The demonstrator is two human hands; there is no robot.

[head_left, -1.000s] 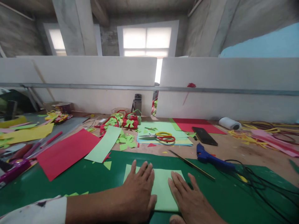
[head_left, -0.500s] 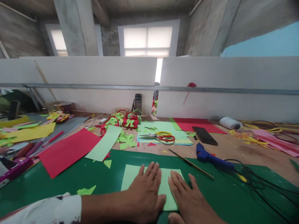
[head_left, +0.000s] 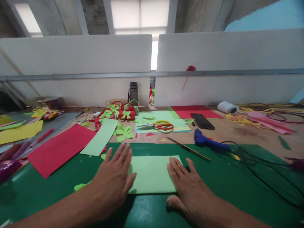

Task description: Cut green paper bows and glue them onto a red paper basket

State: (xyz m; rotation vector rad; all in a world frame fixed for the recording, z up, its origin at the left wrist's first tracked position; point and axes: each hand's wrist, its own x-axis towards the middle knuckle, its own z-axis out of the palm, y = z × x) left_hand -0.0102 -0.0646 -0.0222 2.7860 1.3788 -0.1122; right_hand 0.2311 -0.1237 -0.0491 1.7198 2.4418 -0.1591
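A light green sheet of paper [head_left: 152, 175], with what looks like a folded front edge, lies flat on the green mat [head_left: 142, 209]. At the sheet's left end is my left hand [head_left: 116, 174], its fingers stretched out and the thumb apart. My right hand [head_left: 186, 182] rests flat over the right end, fingertips on the paper and thumb spread. Neither hand grips anything. Beyond the sheet lie a pencil [head_left: 188, 148] and scissors [head_left: 159, 125] with yellow and red handles, the scissors on a stack of pale paper [head_left: 174, 117].
To the left are a red sheet [head_left: 63, 148], a pale green strip [head_left: 101, 137] and green paper scraps [head_left: 125, 133]. A blue glue gun [head_left: 210, 142] with a black cord, a phone [head_left: 202, 121] and a white roll [head_left: 227, 107] are at right. A bottle [head_left: 133, 92] stands behind.
My left hand has slid left across the sheet, uncovering its middle. My right hand stays at the right end. The camera view has tipped down.
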